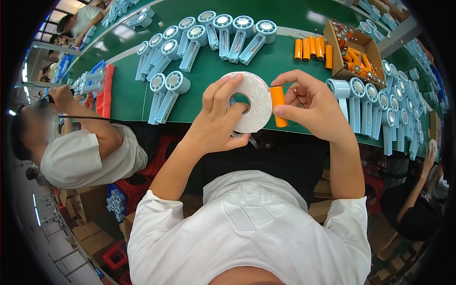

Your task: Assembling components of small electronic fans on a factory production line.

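In front of my chest, my left hand (219, 111) grips a wide white roll of tape (259, 107), fingers over its face and into the hollow core. Right beside the roll, my right hand (308, 102) pinches an orange cylindrical battery (278, 105) between thumb and fingers. The battery stands nearly upright, its side against or very close to the roll's right edge. Thin dark wires (297, 97) trail from it by my right palm. Both hands are over the near edge of the green table (209, 76).
Light-blue handheld fan bodies (194, 35) lie in rows at the back left, more (375, 102) at the right. Several orange batteries (312, 47) stand near a cardboard box (336, 66) holding more. A red tray (107, 92) lies left. Co-workers sit at my left (85, 147) and right (418, 204).
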`<state>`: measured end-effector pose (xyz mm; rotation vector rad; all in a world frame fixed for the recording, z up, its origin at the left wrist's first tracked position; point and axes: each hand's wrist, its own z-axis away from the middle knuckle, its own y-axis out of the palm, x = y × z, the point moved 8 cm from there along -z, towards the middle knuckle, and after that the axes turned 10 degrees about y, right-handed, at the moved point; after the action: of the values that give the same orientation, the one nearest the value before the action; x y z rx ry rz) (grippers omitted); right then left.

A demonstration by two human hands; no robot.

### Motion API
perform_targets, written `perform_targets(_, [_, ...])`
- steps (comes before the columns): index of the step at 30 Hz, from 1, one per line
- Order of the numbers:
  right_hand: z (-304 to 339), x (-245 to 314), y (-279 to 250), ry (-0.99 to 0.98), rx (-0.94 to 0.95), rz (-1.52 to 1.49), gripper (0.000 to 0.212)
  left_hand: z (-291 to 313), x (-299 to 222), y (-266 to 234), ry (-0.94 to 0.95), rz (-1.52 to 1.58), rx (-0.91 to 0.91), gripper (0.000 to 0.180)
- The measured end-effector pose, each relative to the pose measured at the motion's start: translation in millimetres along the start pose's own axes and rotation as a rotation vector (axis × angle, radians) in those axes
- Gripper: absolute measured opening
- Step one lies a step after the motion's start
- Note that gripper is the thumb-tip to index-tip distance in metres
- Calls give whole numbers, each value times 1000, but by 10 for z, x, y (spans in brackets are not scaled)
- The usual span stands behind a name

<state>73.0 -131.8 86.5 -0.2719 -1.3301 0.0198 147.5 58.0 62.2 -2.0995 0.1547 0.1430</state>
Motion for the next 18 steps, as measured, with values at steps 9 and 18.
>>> perform_targets(9, [-78,236,-155,-190,-380,-62,49,-75,-135,206,-399,300,-167,51])
perform_targets(18, [246,-104,306,-659,-955,23,63,-2,-53,242,-701,642,-233,51])
